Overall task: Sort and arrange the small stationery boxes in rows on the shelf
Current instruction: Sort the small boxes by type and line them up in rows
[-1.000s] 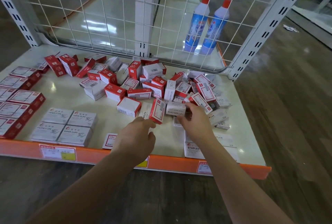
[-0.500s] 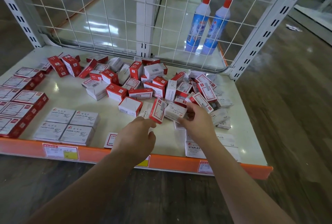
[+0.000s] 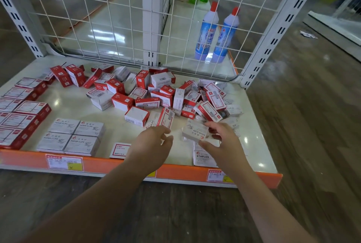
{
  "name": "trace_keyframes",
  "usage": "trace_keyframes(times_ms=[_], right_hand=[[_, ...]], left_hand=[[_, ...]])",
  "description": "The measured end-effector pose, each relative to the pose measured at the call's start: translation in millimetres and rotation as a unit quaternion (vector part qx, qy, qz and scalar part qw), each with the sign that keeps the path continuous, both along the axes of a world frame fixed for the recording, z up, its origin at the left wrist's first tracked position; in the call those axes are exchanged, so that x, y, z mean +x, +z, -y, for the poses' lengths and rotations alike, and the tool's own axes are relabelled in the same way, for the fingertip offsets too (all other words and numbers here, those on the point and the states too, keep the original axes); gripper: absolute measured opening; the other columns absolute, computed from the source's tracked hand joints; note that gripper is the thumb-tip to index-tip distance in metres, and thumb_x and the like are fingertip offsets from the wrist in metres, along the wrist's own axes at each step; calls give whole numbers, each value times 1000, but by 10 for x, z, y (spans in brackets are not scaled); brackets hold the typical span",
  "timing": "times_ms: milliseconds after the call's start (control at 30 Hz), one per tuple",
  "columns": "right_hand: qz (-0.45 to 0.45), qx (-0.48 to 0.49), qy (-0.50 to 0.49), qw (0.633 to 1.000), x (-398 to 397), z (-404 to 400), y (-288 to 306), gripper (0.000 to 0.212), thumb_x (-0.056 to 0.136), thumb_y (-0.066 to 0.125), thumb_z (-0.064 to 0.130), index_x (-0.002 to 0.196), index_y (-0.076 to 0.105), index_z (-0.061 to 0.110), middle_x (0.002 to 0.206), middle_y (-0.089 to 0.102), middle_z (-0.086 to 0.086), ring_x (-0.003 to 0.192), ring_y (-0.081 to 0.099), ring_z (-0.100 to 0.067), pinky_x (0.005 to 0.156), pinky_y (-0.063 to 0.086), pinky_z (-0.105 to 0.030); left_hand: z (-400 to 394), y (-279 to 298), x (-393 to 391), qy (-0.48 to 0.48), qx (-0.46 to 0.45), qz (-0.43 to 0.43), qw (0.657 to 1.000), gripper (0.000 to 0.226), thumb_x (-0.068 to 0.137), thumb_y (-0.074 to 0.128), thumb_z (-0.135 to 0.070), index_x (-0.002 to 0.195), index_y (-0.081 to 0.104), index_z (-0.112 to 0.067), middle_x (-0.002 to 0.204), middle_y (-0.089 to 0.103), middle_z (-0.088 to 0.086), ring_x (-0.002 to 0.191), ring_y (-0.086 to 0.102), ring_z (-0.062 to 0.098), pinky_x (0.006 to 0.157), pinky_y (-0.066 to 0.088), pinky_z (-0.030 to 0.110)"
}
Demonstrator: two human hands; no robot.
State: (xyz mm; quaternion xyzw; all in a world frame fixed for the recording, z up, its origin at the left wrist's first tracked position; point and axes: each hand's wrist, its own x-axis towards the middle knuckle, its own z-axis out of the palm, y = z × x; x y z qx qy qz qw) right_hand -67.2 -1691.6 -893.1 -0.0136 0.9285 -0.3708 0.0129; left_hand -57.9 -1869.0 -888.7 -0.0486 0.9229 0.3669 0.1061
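Observation:
A jumbled pile of small red-and-white boxes [image 3: 156,94] covers the middle and right of the white shelf [image 3: 74,106]. My right hand [image 3: 222,141] pinches a white paper clips box [image 3: 195,131], lifted just above the shelf near the pile's front edge. My left hand [image 3: 154,143] hovers close to its left with fingers loosely curled, holding nothing. Four white paper clips boxes [image 3: 72,137] lie in a neat block at front left. Red-edged boxes [image 3: 21,114] sit in rows along the far left. A white staples box [image 3: 203,158] lies at the front, partly under my right hand.
A white wire grid [image 3: 117,18] closes the shelf's back, with slotted uprights [image 3: 273,34] at the corners. Two blue bottles [image 3: 214,36] stand behind the grid. An orange price strip [image 3: 109,162] runs along the front edge. A single red-bordered box [image 3: 120,150] lies near the front.
My right hand has drawn the white box out of the pile toward the front and turned it so its paper clips label faces up. My left hand has barely moved.

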Motion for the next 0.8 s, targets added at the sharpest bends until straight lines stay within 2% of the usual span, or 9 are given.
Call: trace_keyframes(times_ms=[100, 200, 333, 433, 500, 567, 633, 700, 800], right_hand=[[-7, 15, 17, 1000, 132, -9, 12, 51, 82, 69, 21, 128, 48, 24, 133, 46, 6, 117, 44, -5, 92, 41, -14], [-14, 21, 29, 999, 212, -4, -4, 53, 81, 69, 21, 129, 47, 27, 133, 45, 8, 112, 41, 0, 83, 37, -3], [-8, 13, 14, 1000, 257, -7, -13, 53, 82, 69, 22, 129, 44, 30, 133, 43, 10, 119, 43, -5, 76, 37, 0], [-1, 8, 3, 1000, 272, -10, -25, 51, 81, 70, 23, 123, 43, 33, 131, 45, 10, 114, 46, -5, 73, 38, -1], [16, 4, 6, 1000, 277, -27, -33, 50, 80, 72, 22, 115, 41, 38, 129, 47, 11, 107, 45, -2, 69, 39, -2], [42, 14, 22, 999, 277, -57, -32, 51, 80, 72, 20, 116, 42, 40, 130, 48, 10, 110, 45, -4, 69, 41, -4], [65, 28, 34, 997, 264, -90, -14, 50, 84, 67, 17, 125, 46, 35, 133, 48, 10, 118, 45, -7, 79, 46, -11], [76, 26, 45, 996, 237, -119, 25, 45, 89, 60, 15, 128, 47, 32, 131, 50, 9, 117, 46, -9, 88, 47, -17], [89, 9, 89, 992, 189, -123, 115, 38, 94, 51, 16, 130, 49, 27, 126, 55, 8, 110, 50, -7, 87, 45, -18]], left_hand=[[-72, 27, 0, -1, 53, 16, 998, 30, 97, 43, -33, 118, 57, -17, 126, 55, -1, 99, 49, 9, 85, 46, 26], [-121, 61, 16, -5, 92, 30, 995, 19, 97, 44, -33, 92, 58, -21, 103, 59, -5, 73, 51, 7, 71, 51, 24], [-137, 78, 8, 5, 115, 36, 993, 24, 95, 50, -27, 110, 64, -14, 106, 62, -1, 67, 50, 9, 51, 43, 8], [-143, 106, 20, 26, 166, 51, 984, 22, 92, 56, -24, 108, 65, -12, 94, 59, -6, 68, 52, 11, 44, 41, 2], [-146, 129, 32, 38, 183, 57, 981, 16, 91, 58, -22, 102, 66, -14, 94, 59, -11, 67, 51, 10, 44, 42, 4], [-142, 145, 42, 46, 186, 57, 980, 12, 91, 58, -21, 97, 66, -16, 100, 57, -15, 64, 49, 10, 45, 43, 7], [-143, 157, 50, 38, 174, 58, 982, 8, 91, 57, -19, 91, 66, -20, 103, 54, -16, 61, 46, 9, 44, 42, 7], [-145, 150, 54, 26, 155, 56, 986, 9, 90, 58, -19, 84, 63, -24, 103, 54, -17, 61, 47, 9, 46, 44, 10], [-140, 130, 61, 12, 131, 51, 990, 9, 89, 61, -19, 93, 68, -19, 106, 59, -12, 64, 50, 10, 53, 47, 14]])
